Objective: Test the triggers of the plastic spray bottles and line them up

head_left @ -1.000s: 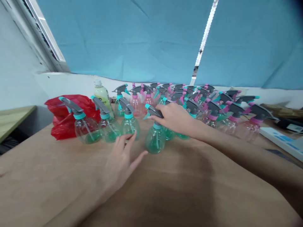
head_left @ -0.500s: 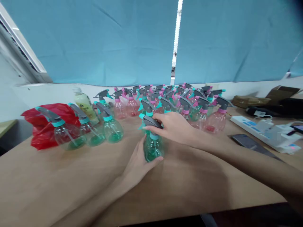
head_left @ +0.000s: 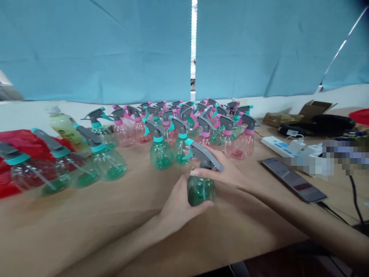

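Green spray btl (head_left: pixel 201 190) is near the front edge of the counter (head_left: pixel 115 215), between both hands, grey trigger head pointing up & left; can't tell if its base touches the wood. L hand (head_left: pixel 180 202) is wrapped round the lower body, thumb across the near side. R hand (head_left: pixel 227 169) grips round the neck, thumb in front, fingers mostly hidden behind.

Just behind: two green btls (head_left: pixel 161 156) w/ teal collars, upright side by side. Beyond them, a crowd of pink & green spray btls (head_left: pixel 140 130), too packed to count. Off to the left, three more w/ green liquid (head_left: pixel 111 165) in a row, next to a red plastic bag (head_left: pixel 17 134) & a yellowish btl w/ white cap (head_left: pixel 67 129). Right side: phone (head_left: pixel 294 179) lying flat, white power strip (head_left: pixel 278 144) past it, then an open cardboard box (head_left: pixel 317 111). Blue curtain (head_left: pixel 115 50) at the back.
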Motion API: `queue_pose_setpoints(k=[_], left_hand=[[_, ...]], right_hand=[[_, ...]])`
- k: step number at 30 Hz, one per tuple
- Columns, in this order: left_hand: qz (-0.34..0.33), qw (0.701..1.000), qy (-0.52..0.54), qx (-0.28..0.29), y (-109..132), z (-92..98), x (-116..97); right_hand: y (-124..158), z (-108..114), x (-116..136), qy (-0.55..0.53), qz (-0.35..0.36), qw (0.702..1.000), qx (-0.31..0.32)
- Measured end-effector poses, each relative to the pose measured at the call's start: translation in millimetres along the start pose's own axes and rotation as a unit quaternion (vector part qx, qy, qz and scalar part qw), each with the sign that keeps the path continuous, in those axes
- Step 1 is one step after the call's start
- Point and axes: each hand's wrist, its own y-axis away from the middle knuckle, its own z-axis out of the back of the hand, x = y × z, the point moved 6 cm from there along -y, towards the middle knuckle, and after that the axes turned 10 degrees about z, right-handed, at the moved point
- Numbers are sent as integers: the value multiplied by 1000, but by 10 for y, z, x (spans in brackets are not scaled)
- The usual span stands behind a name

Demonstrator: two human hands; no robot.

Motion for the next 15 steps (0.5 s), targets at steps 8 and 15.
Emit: queue_pose_setpoints(k=[8, 15], left_hand=[[-12, 1000, 11, 22, -248, -160, -101], [3, 1000, -22, 22, -302, -142, 91]], right_hand=[[-18, 72, -89, -129, -10, 987, -90], [-107, 48, -170, -97, -3, 993, -63]])
